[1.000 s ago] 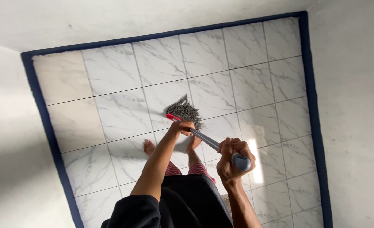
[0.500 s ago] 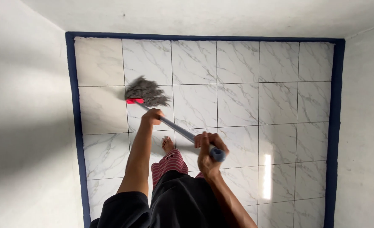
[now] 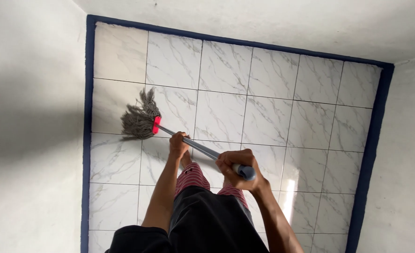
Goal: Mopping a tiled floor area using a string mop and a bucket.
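**A:** Your left hand (image 3: 178, 144) is wrapped around the grey mop handle (image 3: 196, 146) partway down, and your right hand (image 3: 235, 165) is clamped over the blue-capped top end. The mop head (image 3: 138, 121) lies on the tiled floor (image 3: 263, 117), near the blue skirting (image 3: 87, 122) on the left wall.

**B:** How will it handle?

**A:** I'd judge the pole light and stiff, so your spread grip steers it well. The stringy grey head is soft and floppy; if wet, it will drag and feel heavier at the far end. Keep the lower hand where it is for leverage.

**B:** What has changed?

**A:** Half a second ago the head sat further up and its strands pointed right of the red clamp (image 3: 156, 124); now they trail left, closer to the skirting. Your hands have kept the same holds.
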